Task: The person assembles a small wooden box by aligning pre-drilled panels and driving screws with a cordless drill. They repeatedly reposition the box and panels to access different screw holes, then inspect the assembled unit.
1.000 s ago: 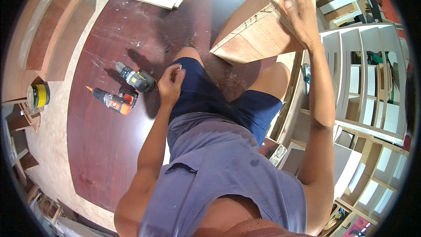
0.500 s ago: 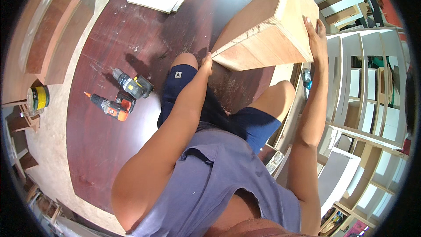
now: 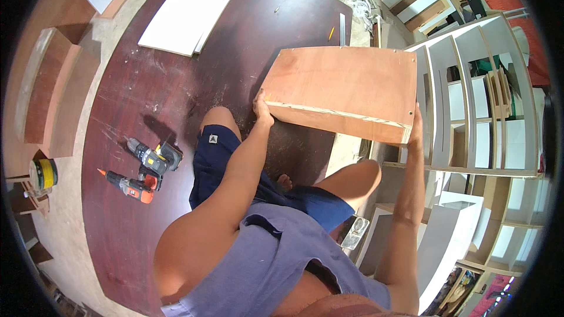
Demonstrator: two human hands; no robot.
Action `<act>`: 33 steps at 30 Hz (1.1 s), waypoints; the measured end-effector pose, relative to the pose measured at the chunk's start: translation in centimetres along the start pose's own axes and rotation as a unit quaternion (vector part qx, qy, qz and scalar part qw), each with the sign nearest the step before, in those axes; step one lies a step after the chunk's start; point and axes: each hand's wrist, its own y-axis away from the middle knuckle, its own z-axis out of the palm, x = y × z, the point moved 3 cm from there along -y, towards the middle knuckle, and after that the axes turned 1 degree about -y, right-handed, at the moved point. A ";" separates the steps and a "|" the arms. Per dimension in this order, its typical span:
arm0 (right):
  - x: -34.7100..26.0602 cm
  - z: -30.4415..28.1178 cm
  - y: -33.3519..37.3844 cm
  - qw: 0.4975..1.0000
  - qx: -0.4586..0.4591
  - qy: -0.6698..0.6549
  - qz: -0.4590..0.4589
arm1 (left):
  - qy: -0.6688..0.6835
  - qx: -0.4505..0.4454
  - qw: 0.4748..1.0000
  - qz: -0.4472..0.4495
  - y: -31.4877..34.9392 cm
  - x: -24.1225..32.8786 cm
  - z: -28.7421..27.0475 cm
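Note:
A plywood box (image 3: 346, 79) is held up in front of me, over the dark red-brown board I sit on. Its broad reddish face is turned up toward me, with a pale layered edge along the near side and small screw heads near its corners. At the box's near left corner, my left hand (image 3: 262, 109) is closed around the edge. My right hand (image 3: 416, 128) presses against the right end; most of its fingers are hidden behind the box. To my left, a yellow-and-black drill (image 3: 154, 155) and an orange-and-black drill (image 3: 132, 186) lie side by side on the board.
White panels (image 3: 191, 9) lie at the board's far left. Past the box are a pencil (image 3: 331, 33) and a metal strip (image 3: 342, 29). White shelf frames (image 3: 437, 100) stand close on my right. Wooden pieces (image 3: 53, 94) and a yellow-and-black roll (image 3: 44, 174) are at the far left.
The box has turned in my hands, from standing up on a slant to lying flatter with its broad face toward me. Both hands moved with it, and the view shifted.

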 end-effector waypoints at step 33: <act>44.7 31.5 2.1 0.664 0.318 -0.528 0.423 | -0.511 -0.176 0.278 0.794 26.1 18.0 38.8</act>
